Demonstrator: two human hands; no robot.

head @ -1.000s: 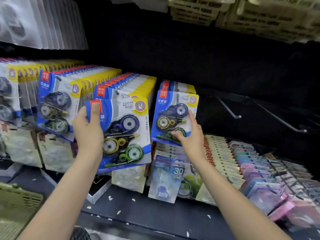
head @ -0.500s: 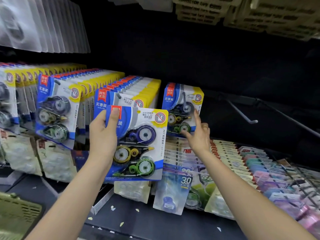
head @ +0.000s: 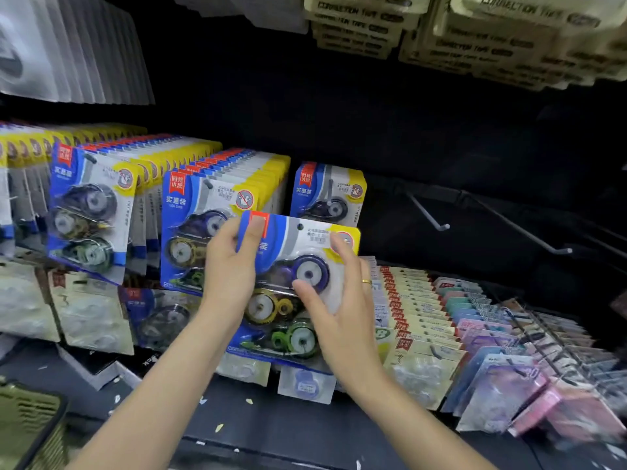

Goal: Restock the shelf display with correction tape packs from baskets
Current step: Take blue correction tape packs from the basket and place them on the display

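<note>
One blue-and-yellow blister card holding three correction tape dispensers [head: 291, 286] is held up in front of the shelf display, overlapping the lower part of the thinly stocked hook row [head: 330, 195] at the right end of the blue-carded rows. The card is pinched at its upper left corner by the left hand [head: 230, 269], thumb on the printed face and fingers behind. The right hand [head: 339, 300] is laid against the right side of the pack, fingers spread and fairly straight, thumb on the clear bubble; whether the fingers wrap the card edge cannot be told.

The pack is judged light and stiff, with a thin card back that would bend if squeezed and a smooth plastic bubble likely to slip under a fingertip. Hold is best taken on the card margins, leaving the hang hole near the top edge free for the peg.

Compared with half a second earlier, the pack is now seen further right, in front of the short row rather than the full middle row [head: 210, 212]. The right hand has left the hung pack on that peg and come onto the held pack. A green plastic basket [head: 30, 425] lies at the lower left corner.
</note>
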